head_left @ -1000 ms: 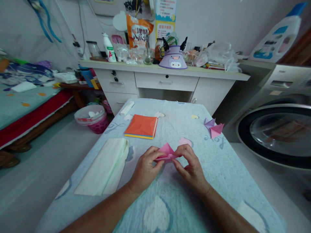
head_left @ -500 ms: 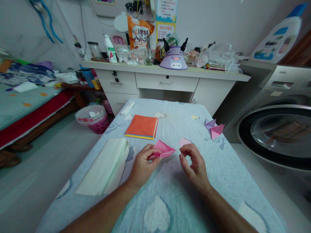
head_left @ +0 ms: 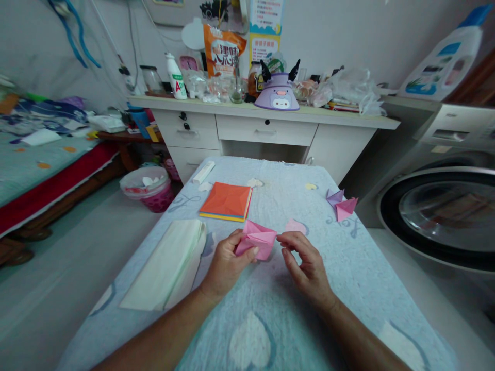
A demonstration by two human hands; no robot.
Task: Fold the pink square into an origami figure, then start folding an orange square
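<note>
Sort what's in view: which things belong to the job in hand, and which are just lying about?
In the job:
pink paper, held by the left hand
right hand, close beside it
paper stack and folded pieces, probably

Lying about, it seems:
pale bundle
bin
visor
snack bag
detergent bottle

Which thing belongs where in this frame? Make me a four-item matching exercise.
1. Nearer folded pink paper
2. Square paper stack, orange on top
3. Purple visor with black horns
4. Round pink plastic bin

A. On the grey floor
B. On the long white desk
C. Held in the left hand
D. On the pale-blue patterned cloth

Pairs: 1-C; 2-D; 3-B; 4-A
</note>
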